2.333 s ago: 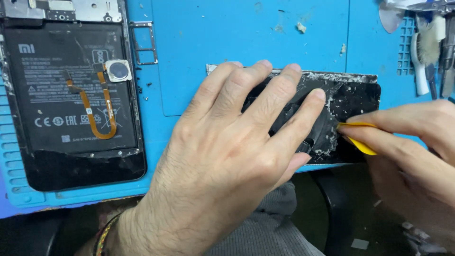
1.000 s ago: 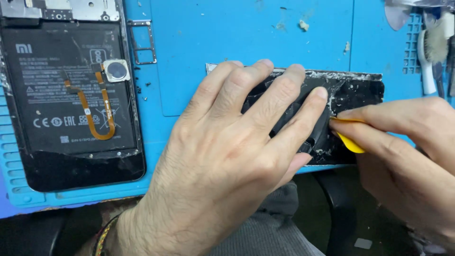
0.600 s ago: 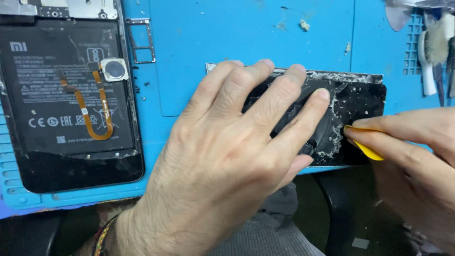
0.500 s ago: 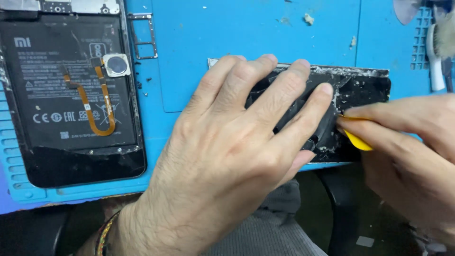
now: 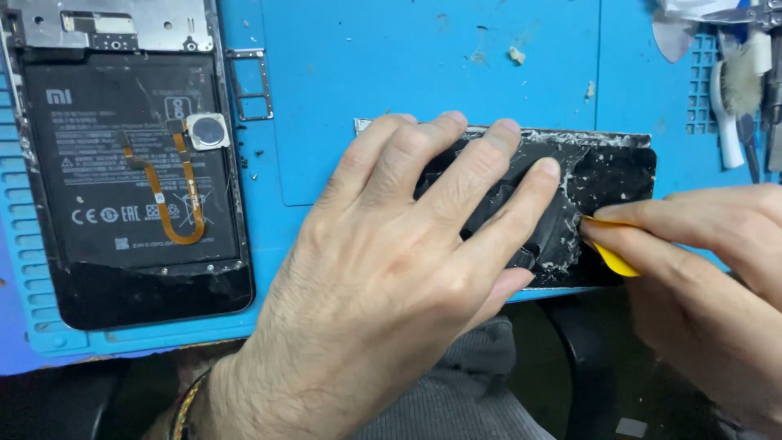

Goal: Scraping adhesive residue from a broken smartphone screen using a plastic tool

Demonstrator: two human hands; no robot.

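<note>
My left hand lies flat, fingers spread, on a black phone panel with whitish glue residue, pressing it to the blue work mat. My right hand comes in from the right, pinching a yellow plastic pick whose tip touches the panel's right part, beside my left fingertips. Most of the panel is hidden under my left hand.
An opened phone body with black battery, orange flex cable and round sensor lies at the left on the mat. A metal SIM tray rests beside it. Tools and a brush sit at the top right. Debris bits dot the mat.
My right hand with the yellow pick has slid back and forth along the panel's right part; now the tip sits close to my left fingers. My left hand has stayed pressed down.
</note>
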